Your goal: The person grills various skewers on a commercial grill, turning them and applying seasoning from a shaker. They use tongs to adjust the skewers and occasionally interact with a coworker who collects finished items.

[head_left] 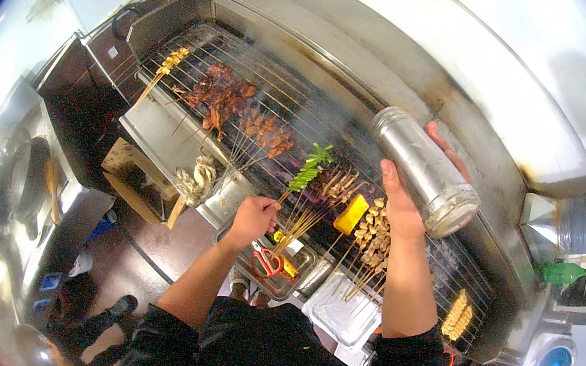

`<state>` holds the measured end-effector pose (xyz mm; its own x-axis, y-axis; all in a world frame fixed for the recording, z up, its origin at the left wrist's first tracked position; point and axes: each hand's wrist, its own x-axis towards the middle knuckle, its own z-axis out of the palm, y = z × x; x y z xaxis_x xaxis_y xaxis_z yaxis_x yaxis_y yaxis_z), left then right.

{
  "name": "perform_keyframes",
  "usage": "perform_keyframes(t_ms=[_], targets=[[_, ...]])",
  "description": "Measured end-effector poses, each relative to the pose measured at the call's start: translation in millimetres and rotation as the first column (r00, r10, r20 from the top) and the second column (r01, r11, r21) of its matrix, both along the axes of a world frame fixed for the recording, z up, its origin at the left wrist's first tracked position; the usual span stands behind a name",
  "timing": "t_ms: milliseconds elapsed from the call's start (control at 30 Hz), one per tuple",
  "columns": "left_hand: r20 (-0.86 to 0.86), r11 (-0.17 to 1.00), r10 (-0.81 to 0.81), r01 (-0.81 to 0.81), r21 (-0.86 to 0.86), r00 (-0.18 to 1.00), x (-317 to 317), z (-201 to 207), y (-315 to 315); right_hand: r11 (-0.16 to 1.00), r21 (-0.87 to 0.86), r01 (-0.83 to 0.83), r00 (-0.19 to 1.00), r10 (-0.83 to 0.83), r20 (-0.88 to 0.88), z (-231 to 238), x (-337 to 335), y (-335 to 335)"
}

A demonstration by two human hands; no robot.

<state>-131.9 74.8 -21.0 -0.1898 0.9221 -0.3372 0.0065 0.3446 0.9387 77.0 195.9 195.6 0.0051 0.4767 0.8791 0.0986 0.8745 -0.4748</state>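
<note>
My left hand [254, 218] is closed around the thin sticks of a green vegetable skewer [307, 170], whose leafy end lies over the grill [288, 97]. In my right hand [402, 205] is a metal shaker canister [424, 166], tilted above the grill, with its ridged end toward me. Beside the green skewer lie thin meat skewers [340, 185], a yellow block [351, 214] and a bunch of skewers with pale pieces [374, 237]. Farther left on the bars are browned meat skewers [266, 134], dark red meat [216, 95] and yellowish skewers [171, 62].
Below my left hand, a metal tray [276, 283] holds red-handled scissors [266, 261]. A white tray [343, 309] stands to its right. A crumpled cloth [196, 181] lies on the grill's front ledge. Another person's leg [99, 329] shows at lower left. Smoke rises from the grill.
</note>
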Motion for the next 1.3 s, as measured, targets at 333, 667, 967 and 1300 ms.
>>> perform_keyframes(t_ms=[333, 667, 967, 1300], targets=[[-0.798, 0.949, 0.131, 0.160, 0.274, 0.587, -15.9, -19.3, 4.5, 0.988, 0.129, 0.082, 0.987, -0.063, -0.147, 12.3, -15.6, 9.9], [-0.877, 0.959, -0.018, 0.256, 0.120, 0.481, -8.7, -59.1, 5.3, 0.992, 0.088, 0.087, 0.984, -0.100, 0.149, 18.5, -32.4, 23.5], [-0.888, 0.946, 0.047, 0.264, 0.187, 0.458, -14.6, -49.7, 5.3, 0.978, -0.096, -0.184, 0.983, 0.182, -0.034, -19.4, -53.1, -11.7], [-0.902, 0.966, -0.006, 0.237, 0.107, 0.431, -11.1, -32.9, 3.0, 1.000, 0.001, -0.031, 0.999, 0.031, -0.037, 29.0, -48.4, 19.7]])
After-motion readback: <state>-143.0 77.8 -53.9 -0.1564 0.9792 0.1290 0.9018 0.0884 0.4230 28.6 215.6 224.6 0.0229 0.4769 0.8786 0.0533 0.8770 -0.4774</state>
